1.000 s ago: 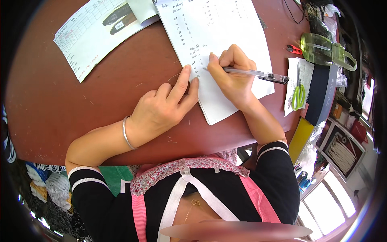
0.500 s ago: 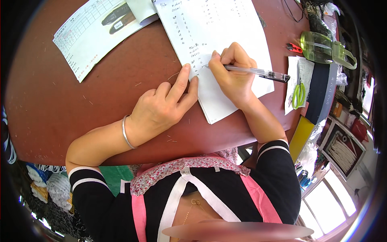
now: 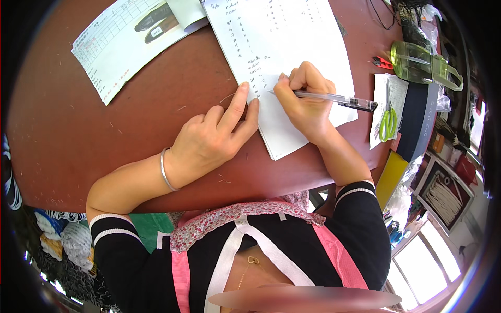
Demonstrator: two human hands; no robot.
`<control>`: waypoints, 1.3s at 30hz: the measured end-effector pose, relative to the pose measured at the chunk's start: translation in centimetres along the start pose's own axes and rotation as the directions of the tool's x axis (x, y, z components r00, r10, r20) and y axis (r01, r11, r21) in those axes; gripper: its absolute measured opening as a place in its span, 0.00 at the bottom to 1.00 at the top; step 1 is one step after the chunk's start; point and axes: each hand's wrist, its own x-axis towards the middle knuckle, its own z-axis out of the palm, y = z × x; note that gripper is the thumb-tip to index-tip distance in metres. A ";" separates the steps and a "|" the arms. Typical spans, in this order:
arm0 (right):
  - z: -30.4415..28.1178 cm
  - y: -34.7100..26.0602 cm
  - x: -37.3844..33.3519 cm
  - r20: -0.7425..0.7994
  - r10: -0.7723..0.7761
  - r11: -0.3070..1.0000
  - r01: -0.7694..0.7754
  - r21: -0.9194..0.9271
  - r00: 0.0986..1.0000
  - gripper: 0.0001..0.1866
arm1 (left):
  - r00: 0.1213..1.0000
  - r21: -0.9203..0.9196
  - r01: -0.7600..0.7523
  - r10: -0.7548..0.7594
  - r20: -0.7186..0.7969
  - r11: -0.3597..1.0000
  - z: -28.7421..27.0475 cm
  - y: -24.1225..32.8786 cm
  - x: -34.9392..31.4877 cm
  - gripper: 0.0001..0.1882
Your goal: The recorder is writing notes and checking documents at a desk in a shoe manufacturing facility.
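Note:
A pad of white paper [image 3: 318, 57] lies on the red-brown table, with handwritten columns down its left side. My right hand [image 3: 308, 109] is closed round a clear pen with a black end [image 3: 339, 98], in a writing grip. The pen's tip is at the paper, just right of the lower handwritten rows. My left hand [image 3: 206, 133] rests palm down with its index finger stretched out. Its fingertips touch the pad's left edge beside those rows, and it holds nothing. The finger pads are hidden from above.
A printed sheet [image 3: 107, 70] with a grid and dark shoe-like pictures lies at the far left of the table [image 3: 156, 120]. On the right are green-handled scissors [image 3: 388, 124] on a paper slip, small red snips [image 3: 382, 62], a green clear bottle [image 3: 412, 60] and a dark blue box [image 3: 417, 120].
My right hand and the pen have shifted slightly down the page, and fresh marks stand in the lower rows. My left hand stays almost in place.

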 end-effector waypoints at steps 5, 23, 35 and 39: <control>0.5 -0.4 0.2 -0.013 0.049 0.997 -0.048 0.067 0.999 0.21 | 1.000 0.017 0.016 -0.016 -0.005 1.000 0.0 -0.1 -0.3 0.21; 1.6 -1.8 1.3 -0.008 0.265 0.908 -0.247 0.338 0.964 0.19 | 0.986 0.042 0.094 -0.087 -0.142 0.995 1.7 1.6 -0.8 0.17; 3.3 -1.2 1.7 -0.034 0.125 0.973 -0.116 0.201 0.992 0.19 | 0.998 0.085 0.031 -0.027 -0.050 0.996 0.8 1.0 -1.0 0.27; 3.2 -1.4 1.5 -0.016 0.095 0.987 -0.093 0.128 0.995 0.20 | 0.999 0.091 0.035 -0.032 -0.037 0.995 0.8 1.1 -1.0 0.27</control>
